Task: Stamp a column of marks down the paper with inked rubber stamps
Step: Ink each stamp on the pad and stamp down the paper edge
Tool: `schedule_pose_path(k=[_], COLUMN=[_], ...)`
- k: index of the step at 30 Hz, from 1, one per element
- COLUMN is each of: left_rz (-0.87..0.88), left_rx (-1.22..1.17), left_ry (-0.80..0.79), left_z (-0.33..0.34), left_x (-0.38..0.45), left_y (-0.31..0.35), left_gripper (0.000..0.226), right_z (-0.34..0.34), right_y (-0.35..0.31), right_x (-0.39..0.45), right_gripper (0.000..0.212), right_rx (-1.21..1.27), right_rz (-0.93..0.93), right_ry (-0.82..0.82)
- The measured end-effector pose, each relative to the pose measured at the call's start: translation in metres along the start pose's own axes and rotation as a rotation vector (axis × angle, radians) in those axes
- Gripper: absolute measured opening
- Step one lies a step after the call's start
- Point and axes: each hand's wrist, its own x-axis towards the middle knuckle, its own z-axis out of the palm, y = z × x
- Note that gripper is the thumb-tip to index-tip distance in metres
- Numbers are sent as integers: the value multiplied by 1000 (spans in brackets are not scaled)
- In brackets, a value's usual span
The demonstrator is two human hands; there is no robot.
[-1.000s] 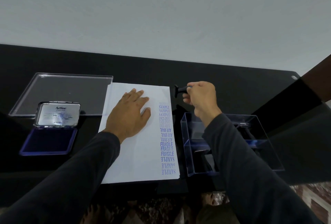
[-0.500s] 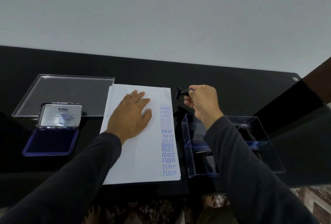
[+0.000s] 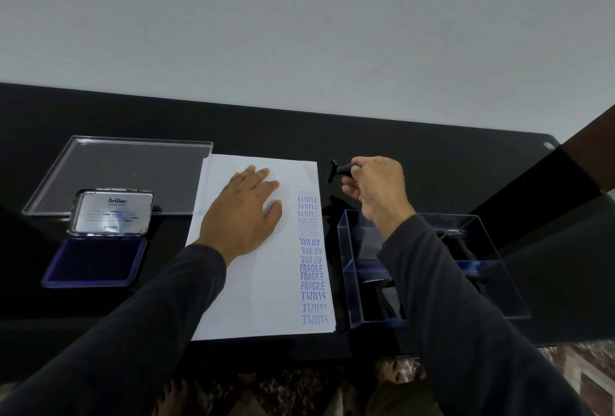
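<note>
A white sheet of paper (image 3: 253, 299) lies on the black table, with a column of blue stamped words (image 3: 311, 256) running down its right edge. My left hand (image 3: 243, 216) rests flat on the paper's upper middle, fingers straight. My right hand (image 3: 376, 189) hovers above the table just right of the paper's top corner. It grips the handle of a black rubber stamp (image 3: 337, 171), held sideways with its face pointing left. An open ink pad (image 3: 96, 261) with a blue pad and silver lid (image 3: 111, 212) sits at the left.
A clear plastic lid (image 3: 133, 176) lies flat behind the ink pad. A clear box (image 3: 352, 269) right of the paper holds more black stamps, partly hidden by my right arm. The table's near edge runs below the paper; a brown surface shows at far right.
My right hand with the stamp has barely shifted, staying beside the paper's top right corner. The left hand stays flat on the paper.
</note>
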Motion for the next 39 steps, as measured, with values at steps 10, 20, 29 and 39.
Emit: schedule_pose_path(k=[10,20,29,39], left_rz=[-5,-9,-73,-216], left_rx=[-4,-70,-70,-50], left_ry=[-8,-8,146,256], left_z=[0,-25,-68,-102], left_x=[1,-8,-64,-140], left_y=[-2,0,-35,-89], left_gripper=[56,57,51,38], right_z=[-3,5,45,107], right_y=[-2,-10,-7,12], right_x=[-5,-41,-92,-145], right_gripper=[20,28,28,19], right_rx=[-9,-50,-145,-275], right_rz=[-3,-113,-185,-302], right_ry=[5,-101,-293,-447])
